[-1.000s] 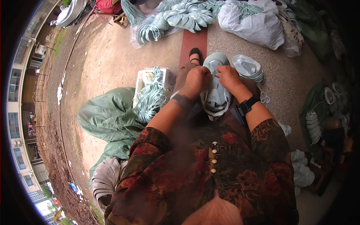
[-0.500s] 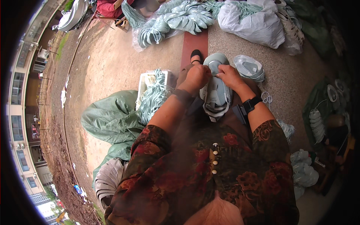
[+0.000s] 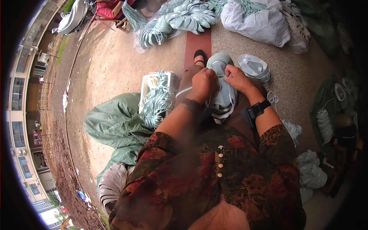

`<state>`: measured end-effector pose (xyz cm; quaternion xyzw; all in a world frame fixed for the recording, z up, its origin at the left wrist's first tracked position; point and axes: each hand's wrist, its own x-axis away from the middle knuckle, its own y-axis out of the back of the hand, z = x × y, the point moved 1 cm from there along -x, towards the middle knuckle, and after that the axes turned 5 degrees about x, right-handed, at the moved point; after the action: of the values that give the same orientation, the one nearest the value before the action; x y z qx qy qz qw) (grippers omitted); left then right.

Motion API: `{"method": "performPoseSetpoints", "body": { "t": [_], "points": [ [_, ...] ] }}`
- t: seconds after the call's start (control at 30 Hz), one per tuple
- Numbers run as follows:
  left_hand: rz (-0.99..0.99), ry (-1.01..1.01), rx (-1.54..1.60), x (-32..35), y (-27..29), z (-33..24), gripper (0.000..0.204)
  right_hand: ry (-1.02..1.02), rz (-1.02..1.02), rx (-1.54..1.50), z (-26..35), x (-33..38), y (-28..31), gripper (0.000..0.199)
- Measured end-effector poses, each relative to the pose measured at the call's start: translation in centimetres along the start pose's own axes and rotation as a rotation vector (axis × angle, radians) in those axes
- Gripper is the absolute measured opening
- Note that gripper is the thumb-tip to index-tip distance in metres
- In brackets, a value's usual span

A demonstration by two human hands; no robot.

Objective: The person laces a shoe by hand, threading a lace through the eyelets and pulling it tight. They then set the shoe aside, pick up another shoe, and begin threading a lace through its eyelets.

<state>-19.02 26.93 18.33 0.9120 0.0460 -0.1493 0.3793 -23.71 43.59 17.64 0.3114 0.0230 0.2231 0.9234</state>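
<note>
A pale grey-green shoe [image 3: 223, 96] lies over my lap, toe pointing away from me, with a mesh tongue and lacing area facing up. My left hand [image 3: 204, 81] is closed in a pinch at the left side of the lacing. A pale shoelace [image 3: 184, 91] shows as a curved strand beside my left wrist. Across from it, my right hand [image 3: 236, 78] pinches at the right edge of the lacing; what lies between its fingertips is hidden. The two hands are a short gap apart over the shoe's front.
A white box [image 3: 145, 86] of pale laces [image 3: 158, 101] stands left, beside a green sack [image 3: 115, 120]. A plastic-wrapped shoe [image 3: 253, 68] lies at right. Ahead are bundled shoe parts [image 3: 188, 19], a white sack [image 3: 255, 23] and a seated person in a red sleeve [image 3: 107, 9].
My left hand has shifted slightly down and nearer the shoe's middle. A strand of lace now shows left of my left wrist. My right hand has moved only a little.
</note>
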Motion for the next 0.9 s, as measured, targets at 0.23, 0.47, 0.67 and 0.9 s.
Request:
{"method": "performPoseSetpoints", "body": {
  "t": [0.23,0.47,0.67,0.9],
  "points": [
    [0.039,0.085,-0.002,-0.5,-0.2,0.2,0.008,0.017,-0.003,0.008,0.0,0.1,0.0,0.026],
    [0.114,0.145,0.028,-0.5,0.2,0.4,0.011,0.021,-0.048,-0.018,0.2,0.5,-0.2,0.025],
    [0.088,-0.162,0.185,-1.0,-0.1,1.8,0.005,0.047,-0.059,-0.001,-0.2,0.4,-0.4,0.023],
    [0.148,0.144,0.343,0.0,1.0,0.9,0.011,0.038,-0.101,-0.078,-0.8,1.2,-0.5,0.019]
  ]
}}
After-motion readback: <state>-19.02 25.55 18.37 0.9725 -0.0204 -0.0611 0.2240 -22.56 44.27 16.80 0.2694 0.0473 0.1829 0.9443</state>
